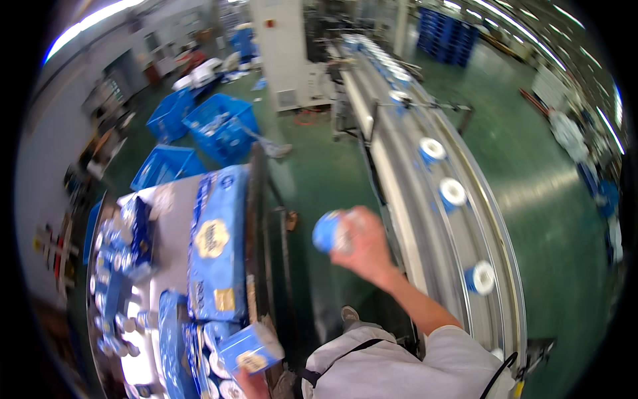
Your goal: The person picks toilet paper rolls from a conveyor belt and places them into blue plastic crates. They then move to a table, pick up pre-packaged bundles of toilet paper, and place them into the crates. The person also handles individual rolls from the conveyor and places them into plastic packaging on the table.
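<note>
My right hand (pixel 364 247) is closed round a blue-wrapped paper roll (pixel 325 231), held in the gap between the table and the conveyor; both are a little blurred. My left hand (pixel 252 384), partly cut off by the lower edge, grips another blue-wrapped paper roll (pixel 247 351) above the table's near right corner. Beneath that roll lie more rolls (pixel 218 364) with white ends showing. A long blue plastic pack (pixel 219 246) lies along the table's right side.
Rolls (pixel 452 193) ride spaced out on the conveyor (pixel 425 233) at my right. Smaller packs (pixel 116 286) crowd the left of the table (pixel 174 219). Blue bins (pixel 222 126) stand beyond it, near a white cabinet (pixel 282 53). Blue pallets (pixel 445 36) are stacked far right.
</note>
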`<action>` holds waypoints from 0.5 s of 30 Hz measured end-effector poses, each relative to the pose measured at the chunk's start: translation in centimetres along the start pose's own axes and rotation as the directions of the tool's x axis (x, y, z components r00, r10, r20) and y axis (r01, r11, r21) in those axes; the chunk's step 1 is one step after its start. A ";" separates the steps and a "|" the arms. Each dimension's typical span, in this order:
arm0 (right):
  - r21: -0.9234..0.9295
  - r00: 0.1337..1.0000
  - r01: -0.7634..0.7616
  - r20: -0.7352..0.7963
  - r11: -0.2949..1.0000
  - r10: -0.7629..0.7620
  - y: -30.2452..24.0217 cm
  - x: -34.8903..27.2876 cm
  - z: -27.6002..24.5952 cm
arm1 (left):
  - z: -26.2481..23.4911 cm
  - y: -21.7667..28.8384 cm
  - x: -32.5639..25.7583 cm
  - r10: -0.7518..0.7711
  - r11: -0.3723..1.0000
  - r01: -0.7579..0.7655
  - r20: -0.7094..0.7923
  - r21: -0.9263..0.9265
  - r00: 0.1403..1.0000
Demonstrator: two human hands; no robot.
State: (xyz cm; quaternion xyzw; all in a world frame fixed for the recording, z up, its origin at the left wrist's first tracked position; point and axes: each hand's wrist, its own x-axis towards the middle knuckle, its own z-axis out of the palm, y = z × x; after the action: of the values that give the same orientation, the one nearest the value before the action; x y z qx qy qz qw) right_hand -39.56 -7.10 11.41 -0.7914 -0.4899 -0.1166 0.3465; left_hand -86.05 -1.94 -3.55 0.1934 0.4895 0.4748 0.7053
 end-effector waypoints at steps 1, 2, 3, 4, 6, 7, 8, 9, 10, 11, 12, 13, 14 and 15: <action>-0.075 0.984 -0.128 -0.132 0.989 0.117 4.2 0.0 -2.8 | 7.3 0.1 -2.5 -0.003 1.000 -0.003 0.199 0.031 0.980; -0.114 0.937 -0.255 -0.273 0.960 0.217 7.8 -1.0 -6.2 | 11.1 -1.4 -2.4 -0.026 0.993 -0.014 0.334 0.118 0.942; -0.217 0.899 -0.341 -0.360 0.915 0.250 11.0 -2.1 -8.9 | 13.0 -3.0 -2.0 -0.085 0.973 -0.043 0.529 0.225 0.845; -0.323 0.855 -0.434 -0.442 0.841 0.272 13.2 -4.1 -11.4 | 16.7 -4.0 -2.5 -0.178 0.979 0.095 0.525 0.181 0.832; -0.319 0.775 -0.572 -0.511 0.755 0.371 15.5 -8.0 -16.4 | 19.9 -6.9 -1.8 -0.360 0.923 0.184 0.591 0.337 0.722; -0.312 0.735 -0.628 -0.541 0.713 0.410 16.1 -9.8 -18.1 | 21.9 -7.7 -2.2 -0.422 0.894 0.198 0.608 0.402 0.672; -0.305 0.709 -0.660 -0.554 0.687 0.436 16.9 -11.6 -19.1 | 23.9 -8.4 -2.5 -0.476 0.864 0.200 0.620 0.462 0.623; -0.295 0.685 -0.688 -0.564 0.662 0.460 17.4 -13.4 -19.7 | 25.3 -9.2 -2.7 -0.523 0.832 0.201 0.610 0.517 0.596; -0.286 0.659 -0.717 -0.575 0.635 0.485 17.5 -15.1 -20.2 | 26.6 -9.9 -2.7 -0.560 0.803 0.192 0.607 0.564 0.564; -0.297 0.661 -0.724 -0.555 0.622 0.505 17.3 -16.1 -20.3 | 27.8 -10.7 -2.4 -0.595 0.775 0.180 0.603 0.606 0.531; -0.318 0.674 -0.721 -0.527 0.615 0.518 18.0 -16.8 -19.6 | 28.7 -11.5 -2.0 -0.626 0.747 0.166 0.596 0.644 0.502; -0.343 0.687 -0.717 -0.496 0.607 0.531 19.2 -17.5 -18.6 | 29.5 -12.4 -1.7 -0.655 0.729 0.164 0.608 0.664 0.448; -0.336 0.719 -0.690 -0.421 0.641 0.554 20.4 -17.7 -17.5 | 30.5 -13.1 -1.7 -0.686 0.704 0.182 0.590 0.686 0.426; -0.322 0.750 -0.659 -0.344 0.679 0.565 21.9 -17.3 -16.4 | 31.6 -13.9 -1.7 -0.709 0.683 0.196 0.576 0.703 0.406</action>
State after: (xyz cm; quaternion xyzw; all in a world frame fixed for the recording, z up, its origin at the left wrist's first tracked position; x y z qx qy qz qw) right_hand -26.74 -36.12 4.88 -0.9475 -0.1165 -0.1822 0.2357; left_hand -51.85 -3.93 1.22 0.4286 0.2470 -0.0511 0.8676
